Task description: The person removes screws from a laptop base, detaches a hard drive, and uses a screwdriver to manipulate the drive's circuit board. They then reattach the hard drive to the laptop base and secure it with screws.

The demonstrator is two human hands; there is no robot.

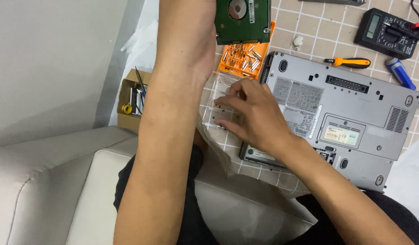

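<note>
The left hand (191, 41) grips a green hard drive (242, 20) raised above an orange bit tray (243, 59). The right hand (252, 115) rests its spread, loose fingers (227, 102) on a clear plastic lid (218, 106) (holding nothing). Beside it a grey laptop (345, 118) lies upside down, with 2 pale rectangular labels, on the checked counter (318, 31).

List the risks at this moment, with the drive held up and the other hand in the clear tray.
The hard drive is raised in the left hand with its bare circuit board exposed; a slip could drop it onto the orange bit tray. The right hand fingering the clear tray near the table edge could tip it.
</note>
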